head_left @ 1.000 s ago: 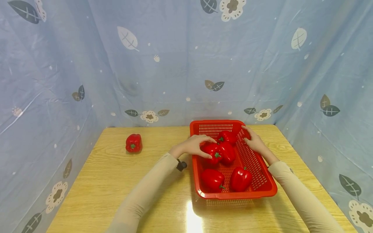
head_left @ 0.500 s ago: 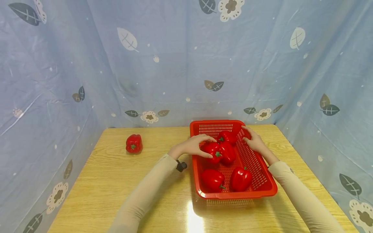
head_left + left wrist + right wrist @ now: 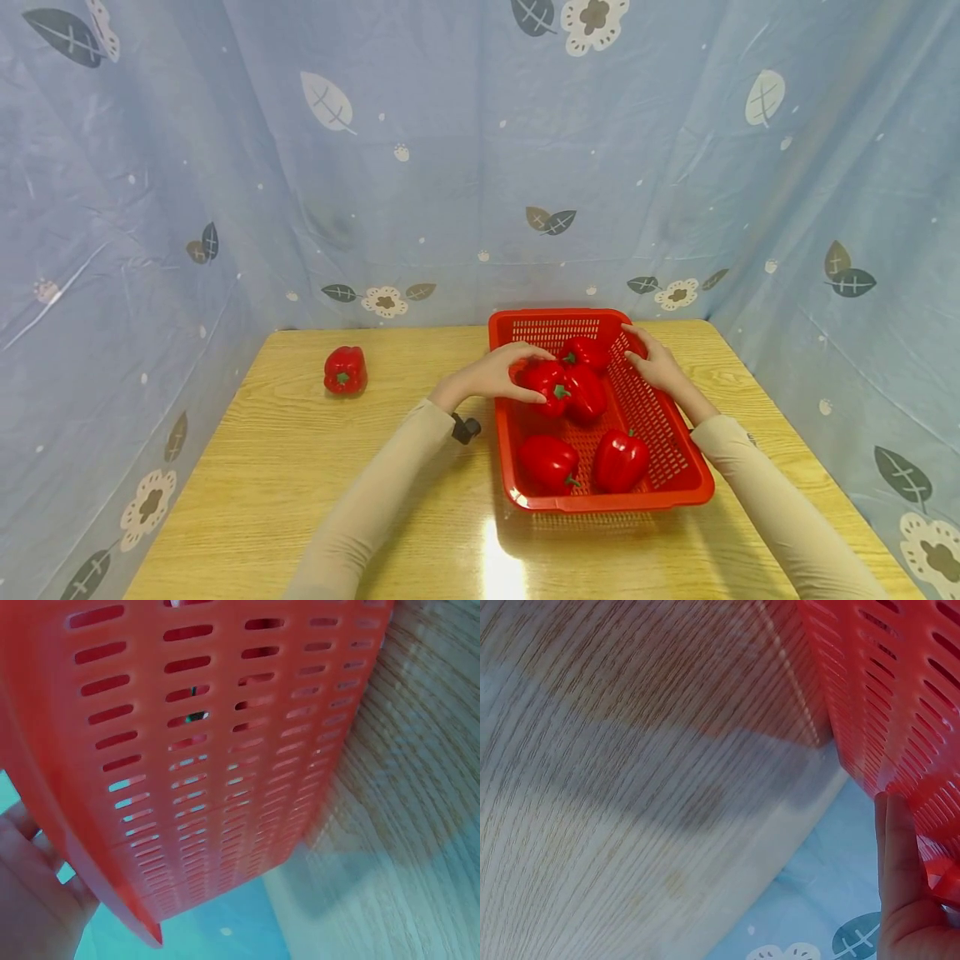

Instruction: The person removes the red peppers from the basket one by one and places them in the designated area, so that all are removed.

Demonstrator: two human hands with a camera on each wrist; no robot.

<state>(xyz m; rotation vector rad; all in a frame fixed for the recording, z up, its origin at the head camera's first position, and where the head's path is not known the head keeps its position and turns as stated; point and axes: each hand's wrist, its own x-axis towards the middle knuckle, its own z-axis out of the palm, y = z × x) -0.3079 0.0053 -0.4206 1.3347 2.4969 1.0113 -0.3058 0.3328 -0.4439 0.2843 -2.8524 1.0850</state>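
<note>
In the head view, my left hand reaches over the left rim of a red plastic basket. Its fingers and thumb curl round a red bell pepper with a green stem. My right hand grips the far right rim, its thumb on the inner side. Straight fingers lie along the outer wall in the right wrist view. Other bell peppers rest inside: one beside the held one, one behind, and two near the front, left and right. The left wrist view hides the held pepper behind the slotted wall.
Another red bell pepper sits on the wooden table at the back left. A blue patterned curtain hangs close behind the table and along both sides. The basket stands on the table's right half.
The bell pepper in my left hand has tipped slightly, and its stem sits a little higher. My right hand and the basket stay almost still.
</note>
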